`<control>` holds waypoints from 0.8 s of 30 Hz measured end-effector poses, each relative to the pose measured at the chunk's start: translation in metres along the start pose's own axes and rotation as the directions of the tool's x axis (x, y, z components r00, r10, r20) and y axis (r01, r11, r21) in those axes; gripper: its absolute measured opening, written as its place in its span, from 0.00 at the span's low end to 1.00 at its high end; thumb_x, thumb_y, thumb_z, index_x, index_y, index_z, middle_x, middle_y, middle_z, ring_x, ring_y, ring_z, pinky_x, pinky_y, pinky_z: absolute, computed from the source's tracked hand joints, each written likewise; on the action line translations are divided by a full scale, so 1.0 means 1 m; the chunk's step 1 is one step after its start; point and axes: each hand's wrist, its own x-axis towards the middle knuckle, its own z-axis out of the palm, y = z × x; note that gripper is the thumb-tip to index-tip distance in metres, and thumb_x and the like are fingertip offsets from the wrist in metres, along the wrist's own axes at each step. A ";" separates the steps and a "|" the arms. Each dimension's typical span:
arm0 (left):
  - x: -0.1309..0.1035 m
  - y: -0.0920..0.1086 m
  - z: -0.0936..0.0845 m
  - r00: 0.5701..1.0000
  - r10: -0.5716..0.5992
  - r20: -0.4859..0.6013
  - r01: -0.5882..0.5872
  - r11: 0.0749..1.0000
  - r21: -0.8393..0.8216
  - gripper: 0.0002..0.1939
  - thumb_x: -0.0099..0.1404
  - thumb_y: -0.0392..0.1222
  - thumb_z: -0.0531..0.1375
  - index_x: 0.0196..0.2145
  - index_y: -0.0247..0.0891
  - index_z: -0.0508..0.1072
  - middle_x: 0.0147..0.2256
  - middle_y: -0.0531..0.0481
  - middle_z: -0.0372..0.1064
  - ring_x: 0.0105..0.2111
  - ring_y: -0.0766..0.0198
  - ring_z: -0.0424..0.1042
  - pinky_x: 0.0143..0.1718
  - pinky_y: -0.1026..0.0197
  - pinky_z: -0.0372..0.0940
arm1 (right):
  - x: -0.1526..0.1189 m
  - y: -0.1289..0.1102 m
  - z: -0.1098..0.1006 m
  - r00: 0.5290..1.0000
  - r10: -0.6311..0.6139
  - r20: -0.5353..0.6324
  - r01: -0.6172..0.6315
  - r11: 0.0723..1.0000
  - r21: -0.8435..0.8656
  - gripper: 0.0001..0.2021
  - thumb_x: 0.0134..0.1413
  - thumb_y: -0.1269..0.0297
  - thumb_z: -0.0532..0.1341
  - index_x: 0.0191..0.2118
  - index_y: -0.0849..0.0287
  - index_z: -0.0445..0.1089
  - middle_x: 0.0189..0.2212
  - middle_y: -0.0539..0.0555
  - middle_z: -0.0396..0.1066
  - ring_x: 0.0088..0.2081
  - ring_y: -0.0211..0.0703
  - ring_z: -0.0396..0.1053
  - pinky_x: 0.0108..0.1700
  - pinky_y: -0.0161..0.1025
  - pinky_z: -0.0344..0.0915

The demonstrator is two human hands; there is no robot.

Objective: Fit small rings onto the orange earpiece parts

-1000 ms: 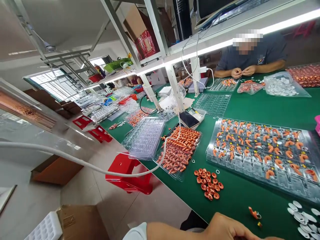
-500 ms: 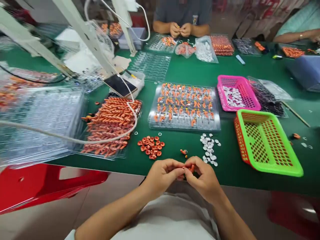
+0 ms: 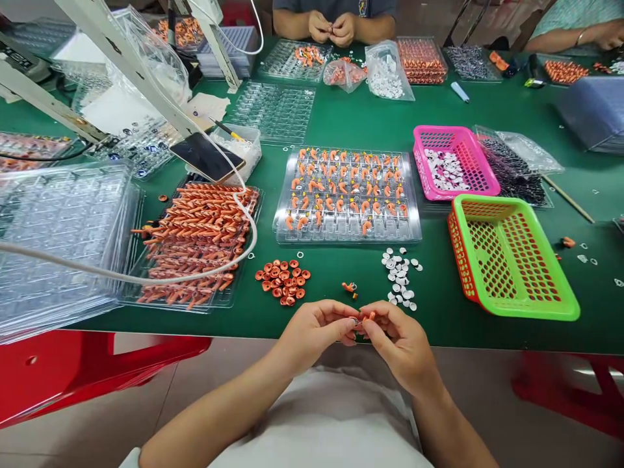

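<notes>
Both hands meet just over the table's front edge, fingertips nearly touching. My left hand is closed in a pinch on something tiny and pale at its fingertips; its kind is too small to make out. My right hand pinches a small orange plastic piece, mostly covered by the fingers. Just beyond them lies an orange hooked piece. Orange round cups are heaped to the left, and white discs are scattered to the right. Farther back, a clear compartment tray bears rows of orange curved pieces.
On the right stand a green basket and a pink basket. Orange parts fill trays at left, crossed by a white cable, beside stacked clear trays. A phone lies behind. Another person's hands work opposite.
The camera view has shifted, so the table's contents sit slightly higher and farther left. My hands stay together; a pale bit now shows at my left fingertips.
</notes>
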 end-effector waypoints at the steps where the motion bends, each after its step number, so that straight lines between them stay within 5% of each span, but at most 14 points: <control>1: 0.000 0.000 0.001 1.000 -0.004 -0.008 0.004 1.000 -0.011 0.16 0.51 0.46 0.71 0.33 0.31 0.79 0.29 0.47 0.77 0.25 0.67 0.73 0.33 0.61 0.71 | 0.000 0.000 0.000 1.000 -0.004 -0.012 0.004 1.000 -0.015 0.07 0.62 0.61 0.59 0.43 0.54 0.71 0.35 0.52 0.74 0.35 0.41 0.75 0.38 0.36 0.74; 16: 0.005 -0.007 0.006 0.998 -0.011 -0.059 0.005 0.995 -0.097 0.07 0.53 0.37 0.65 0.30 0.32 0.75 0.25 0.52 0.72 0.21 0.70 0.69 0.27 0.66 0.64 | 0.001 0.002 0.006 0.992 -0.116 -0.049 0.108 0.982 -0.155 0.05 0.62 0.65 0.58 0.41 0.54 0.71 0.34 0.52 0.73 0.33 0.40 0.72 0.33 0.35 0.69; 24: 0.001 -0.009 0.004 0.998 0.014 -0.065 -0.016 0.999 -0.039 0.10 0.54 0.42 0.66 0.30 0.32 0.75 0.28 0.50 0.72 0.21 0.71 0.67 0.25 0.65 0.63 | -0.002 0.000 0.006 0.992 -0.118 -0.033 0.112 0.982 -0.153 0.06 0.61 0.67 0.58 0.41 0.53 0.71 0.35 0.52 0.73 0.33 0.40 0.72 0.35 0.36 0.69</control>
